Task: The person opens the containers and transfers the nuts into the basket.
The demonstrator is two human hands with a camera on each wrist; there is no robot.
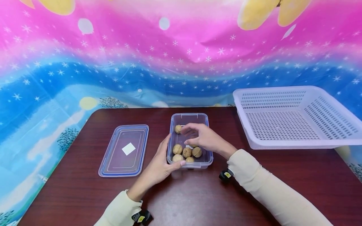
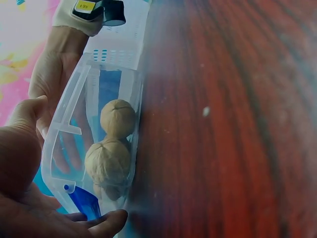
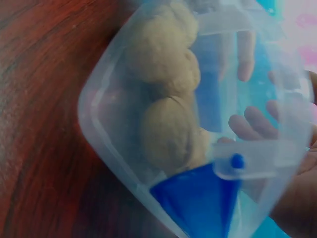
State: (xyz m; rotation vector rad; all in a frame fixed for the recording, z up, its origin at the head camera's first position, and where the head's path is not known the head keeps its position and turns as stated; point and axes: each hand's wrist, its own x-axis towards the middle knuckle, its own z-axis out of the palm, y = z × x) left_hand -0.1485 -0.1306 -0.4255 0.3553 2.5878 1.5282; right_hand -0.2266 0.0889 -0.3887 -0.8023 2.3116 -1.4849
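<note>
A clear plastic food container (image 1: 210, 158) with blue side latches sits on the table, several walnuts (image 1: 187, 152) gathered at its near end. One more walnut (image 1: 178, 129) lies toward its far left side. My left hand (image 1: 159, 166) grips the container's near left corner, thumb over the front rim and fingers along the left wall. Over the container's right side reaches my right hand (image 1: 207, 138), fingers loosely bent, with a gap between thumb and forefinger. Its fingertips are beside the far walnut, and its thumb partly covers another. Walnuts (image 3: 168, 131) show through the wall in the right wrist view.
Left of the container, a clear lid (image 1: 113, 160) with a blue seal and a white label lies flat on the dark wood table (image 1: 186, 194). A large white perforated basket (image 1: 282, 144) stands at the right. Behind hangs a colourful patterned cloth (image 1: 181, 62).
</note>
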